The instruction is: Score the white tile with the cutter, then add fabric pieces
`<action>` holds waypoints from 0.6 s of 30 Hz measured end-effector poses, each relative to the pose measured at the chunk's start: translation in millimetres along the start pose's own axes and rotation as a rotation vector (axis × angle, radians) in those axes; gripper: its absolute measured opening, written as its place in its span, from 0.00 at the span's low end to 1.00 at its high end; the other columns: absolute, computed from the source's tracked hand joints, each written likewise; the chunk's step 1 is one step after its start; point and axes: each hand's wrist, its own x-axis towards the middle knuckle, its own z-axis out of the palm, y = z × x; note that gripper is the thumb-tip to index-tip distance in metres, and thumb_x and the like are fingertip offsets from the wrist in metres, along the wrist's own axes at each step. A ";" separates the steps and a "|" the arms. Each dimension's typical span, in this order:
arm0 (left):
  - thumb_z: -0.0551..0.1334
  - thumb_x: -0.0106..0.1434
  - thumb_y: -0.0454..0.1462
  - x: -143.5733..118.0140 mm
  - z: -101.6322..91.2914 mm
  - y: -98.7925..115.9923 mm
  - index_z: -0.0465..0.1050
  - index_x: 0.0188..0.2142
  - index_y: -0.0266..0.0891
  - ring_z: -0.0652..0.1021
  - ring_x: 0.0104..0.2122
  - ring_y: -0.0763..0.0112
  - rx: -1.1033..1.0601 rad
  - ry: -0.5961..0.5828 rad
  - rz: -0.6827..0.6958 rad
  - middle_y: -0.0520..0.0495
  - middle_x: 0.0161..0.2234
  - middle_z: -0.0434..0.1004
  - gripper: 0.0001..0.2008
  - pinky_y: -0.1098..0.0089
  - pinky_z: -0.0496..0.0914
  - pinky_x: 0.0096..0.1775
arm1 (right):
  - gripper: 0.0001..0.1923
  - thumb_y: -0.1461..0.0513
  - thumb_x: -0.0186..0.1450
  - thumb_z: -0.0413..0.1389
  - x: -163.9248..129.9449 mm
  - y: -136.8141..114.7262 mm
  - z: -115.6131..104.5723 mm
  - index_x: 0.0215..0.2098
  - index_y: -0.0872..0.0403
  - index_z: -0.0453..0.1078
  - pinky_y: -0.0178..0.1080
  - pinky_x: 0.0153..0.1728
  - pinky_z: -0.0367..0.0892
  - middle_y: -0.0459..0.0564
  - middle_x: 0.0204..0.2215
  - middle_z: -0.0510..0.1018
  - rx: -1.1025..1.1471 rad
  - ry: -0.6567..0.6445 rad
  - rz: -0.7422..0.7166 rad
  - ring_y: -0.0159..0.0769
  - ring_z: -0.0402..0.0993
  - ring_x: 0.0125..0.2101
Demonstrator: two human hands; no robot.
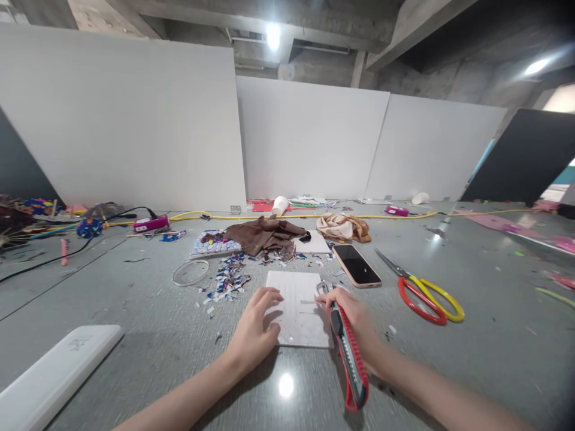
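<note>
Right hand (353,317) wrapped round red utility knife (349,353), fingers curled tight on its body. Long axis running near-to-far, butt toward wearer, blade end at right edge of white board (299,311). Left hand (256,329) spread, fingers pressed flat on board's left side. Board flat on grey desk (135,335) between both hands. No readable writing. Beyond: phone (357,265), red-yellow scissors (422,290), brown cloth (265,234).

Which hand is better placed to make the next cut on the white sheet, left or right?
The right hand, probably: it grips the red utility knife with the tip at the white sheet. The left hand lies flat on the sheet's left edge, so it suits holding the sheet.
</note>
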 end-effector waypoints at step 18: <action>0.63 0.56 0.40 -10.7 -2.0 6.2 0.62 0.40 0.40 0.71 0.48 0.58 0.165 -0.272 0.153 0.41 0.52 0.64 0.14 0.61 0.68 0.45 | 0.04 0.66 0.59 0.50 5.0 -7.0 -2.5 0.27 0.52 0.62 0.40 0.37 0.61 0.47 0.30 0.66 -0.102 0.194 0.036 0.37 0.63 0.35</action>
